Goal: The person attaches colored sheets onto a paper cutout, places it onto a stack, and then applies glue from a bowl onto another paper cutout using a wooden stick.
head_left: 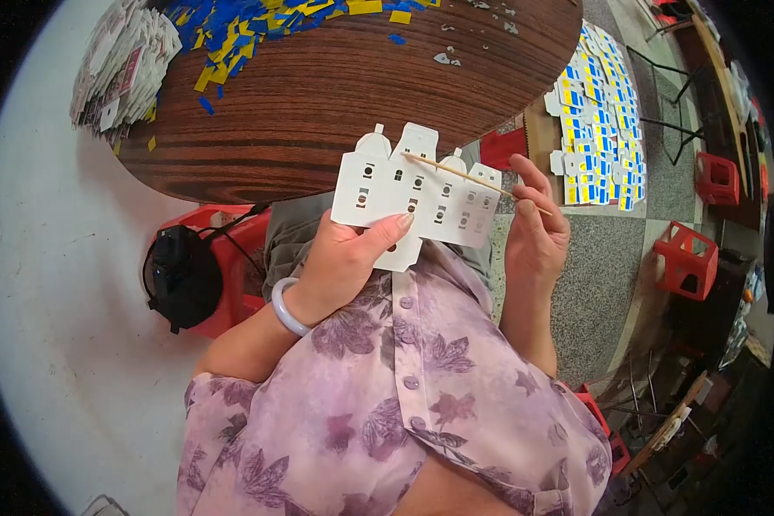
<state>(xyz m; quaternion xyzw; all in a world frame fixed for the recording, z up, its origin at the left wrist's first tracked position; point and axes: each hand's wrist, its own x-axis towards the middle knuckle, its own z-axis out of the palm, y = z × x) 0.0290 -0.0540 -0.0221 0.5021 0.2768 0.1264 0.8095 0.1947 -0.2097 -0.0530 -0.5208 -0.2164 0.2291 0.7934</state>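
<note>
My left hand [348, 256] grips a white die-cut card sheet [374, 199] by its lower edge, thumb on top and fingers hidden beneath. Small window-like cutouts run in rows across the sheet, and tabs stick up along its far edge. In my right hand [537, 228] a thin wooden stick [469, 177] is pinched between thumb and fingers. Its far tip meets the sheet near a small cutout by the upper tab. The sheet is held over my lap, close to the table's near edge.
A dark wooden table [318, 112] lies ahead, with blue and yellow scraps [232, 39] and a stack of cut cards [127, 77]. Blue, yellow and white card sheets [600, 120] fill a surface at right. Red stools [686, 258] stand on the floor; a black bag [183, 275] sits at left.
</note>
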